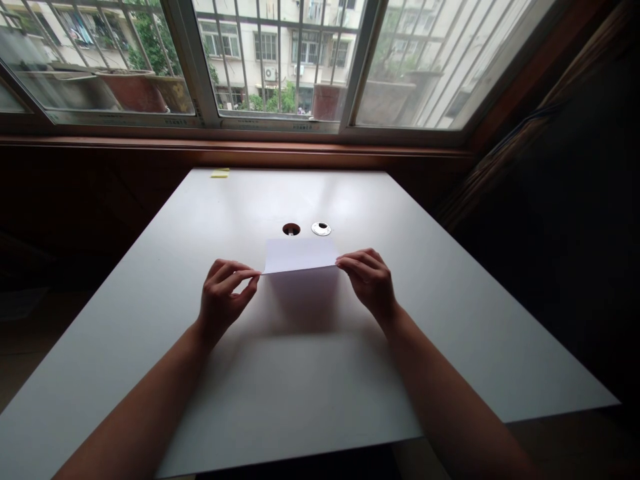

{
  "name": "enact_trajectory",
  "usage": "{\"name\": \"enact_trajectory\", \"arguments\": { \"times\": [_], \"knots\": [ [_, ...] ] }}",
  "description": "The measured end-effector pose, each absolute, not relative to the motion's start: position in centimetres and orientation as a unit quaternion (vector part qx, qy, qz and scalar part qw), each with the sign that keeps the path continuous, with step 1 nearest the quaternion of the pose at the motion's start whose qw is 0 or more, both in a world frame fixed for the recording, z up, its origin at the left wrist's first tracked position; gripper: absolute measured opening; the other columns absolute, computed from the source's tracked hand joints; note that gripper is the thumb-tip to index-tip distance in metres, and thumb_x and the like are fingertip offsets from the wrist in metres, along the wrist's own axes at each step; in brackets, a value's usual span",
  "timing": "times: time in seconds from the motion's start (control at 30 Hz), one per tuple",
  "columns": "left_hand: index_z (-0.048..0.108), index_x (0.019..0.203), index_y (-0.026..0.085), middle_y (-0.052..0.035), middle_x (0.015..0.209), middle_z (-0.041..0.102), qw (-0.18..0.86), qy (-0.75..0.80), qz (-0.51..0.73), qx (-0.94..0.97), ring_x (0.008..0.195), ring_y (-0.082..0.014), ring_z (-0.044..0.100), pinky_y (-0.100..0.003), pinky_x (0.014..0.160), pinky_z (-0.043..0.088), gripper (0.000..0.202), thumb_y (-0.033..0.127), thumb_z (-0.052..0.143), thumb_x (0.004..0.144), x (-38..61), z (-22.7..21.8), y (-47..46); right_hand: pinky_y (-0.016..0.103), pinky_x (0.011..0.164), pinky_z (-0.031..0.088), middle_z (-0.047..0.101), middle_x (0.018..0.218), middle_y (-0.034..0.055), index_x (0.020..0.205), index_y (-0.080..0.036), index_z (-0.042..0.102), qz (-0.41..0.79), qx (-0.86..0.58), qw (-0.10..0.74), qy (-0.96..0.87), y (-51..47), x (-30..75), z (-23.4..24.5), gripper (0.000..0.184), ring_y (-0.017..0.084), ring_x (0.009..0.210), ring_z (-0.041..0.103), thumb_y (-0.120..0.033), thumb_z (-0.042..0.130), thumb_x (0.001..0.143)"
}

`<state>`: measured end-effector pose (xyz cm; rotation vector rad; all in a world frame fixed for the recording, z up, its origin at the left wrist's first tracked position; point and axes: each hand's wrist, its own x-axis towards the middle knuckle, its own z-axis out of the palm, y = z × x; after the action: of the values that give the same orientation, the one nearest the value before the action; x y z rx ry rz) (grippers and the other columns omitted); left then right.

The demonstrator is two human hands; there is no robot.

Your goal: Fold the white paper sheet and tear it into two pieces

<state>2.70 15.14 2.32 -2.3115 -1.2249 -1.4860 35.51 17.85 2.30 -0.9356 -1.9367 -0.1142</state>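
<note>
A white sheet of paper (pixel 301 254) hangs just above the middle of the white table, with a straight near edge that looks like a fold. My left hand (pixel 227 290) pinches its left end between thumb and fingertips. At the opposite end, my right hand (pixel 369 277) grips the right corner the same way. The paper is stretched between both hands and slopes away from me. A soft shadow falls on the tabletop below it. Whether the sheet's far edge touches the table, I cannot tell.
The white table (pixel 310 393) reaches to the window sill. Beyond the paper are a round cable hole (pixel 291 229) and a silver grommet cover (pixel 321 229). A yellow sticky note (pixel 220 173) lies at the far left edge. A dark curtain (pixel 530 140) hangs at right.
</note>
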Motion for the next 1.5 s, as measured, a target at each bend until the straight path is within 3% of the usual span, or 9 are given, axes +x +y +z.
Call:
{"name": "enact_trajectory", "arguments": {
  "times": [0.27, 0.5, 0.9, 1.13, 1.5],
  "knots": [
    [0.072, 0.092, 0.022, -0.0029, 0.091, 0.067, 0.071, -0.442, -0.539, -0.714, 0.086, -0.0194, 0.060, -0.037, 0.079, 0.052, 0.014, 0.013, 0.072, 0.082, 2.3, 2.6, 15.1, 0.041, 0.082, 0.052, 0.074, 0.095, 0.0010, 0.099, -0.029, 0.073, -0.039, -0.387, 0.486, -0.783, 17.9, 35.6, 2.3, 0.018, 0.021, 0.086, 0.063, -0.015, 0.066, 0.090],
    [0.070, 0.106, 0.029, -0.0014, 0.097, 0.070, 0.093, -0.378, -0.462, -0.797, 0.091, -0.0209, 0.059, -0.038, 0.082, 0.052, 0.030, 0.016, 0.077, 0.080, 2.8, 2.6, 14.9, 0.040, 0.081, 0.050, 0.075, 0.096, 0.0004, 0.100, -0.030, 0.072, -0.040, -0.366, 0.468, -0.803, 17.7, 34.0, 2.0, 0.018, 0.021, 0.087, 0.063, -0.016, 0.067, 0.090],
    [0.068, 0.097, 0.026, 0.0006, 0.090, 0.071, 0.129, -0.359, -0.406, -0.830, 0.087, -0.0201, 0.057, -0.039, 0.084, 0.051, 0.022, 0.013, 0.075, 0.080, 3.3, 2.5, 14.8, 0.039, 0.082, 0.047, 0.075, 0.098, 0.0010, 0.100, -0.028, 0.072, -0.033, -0.340, 0.444, -0.828, 17.3, 32.4, 2.3, 0.014, 0.020, 0.088, 0.061, -0.019, 0.065, 0.092],
    [0.068, 0.096, 0.026, -0.0005, 0.087, 0.070, 0.148, -0.358, -0.392, -0.834, 0.086, -0.0209, 0.058, -0.040, 0.084, 0.050, 0.019, 0.016, 0.073, 0.081, 3.9, 2.6, 14.5, 0.042, 0.092, 0.045, 0.075, 0.102, -0.0018, 0.104, -0.031, 0.069, -0.070, -0.317, 0.409, -0.853, 16.7, 31.1, 2.9, 0.020, 0.020, 0.096, 0.061, -0.019, 0.069, 0.088],
    [0.067, 0.099, 0.027, 0.0000, 0.088, 0.070, 0.143, -0.332, -0.379, -0.852, 0.087, -0.0209, 0.057, -0.039, 0.085, 0.050, 0.021, 0.017, 0.073, 0.082, 5.0, 3.3, 13.7, 0.041, 0.094, 0.045, 0.073, 0.099, -0.0011, 0.102, -0.029, 0.067, -0.052, -0.274, 0.366, -0.888, 15.7, 28.7, 3.2, 0.016, 0.018, 0.089, 0.060, -0.019, 0.064, 0.090]
  ]
}}
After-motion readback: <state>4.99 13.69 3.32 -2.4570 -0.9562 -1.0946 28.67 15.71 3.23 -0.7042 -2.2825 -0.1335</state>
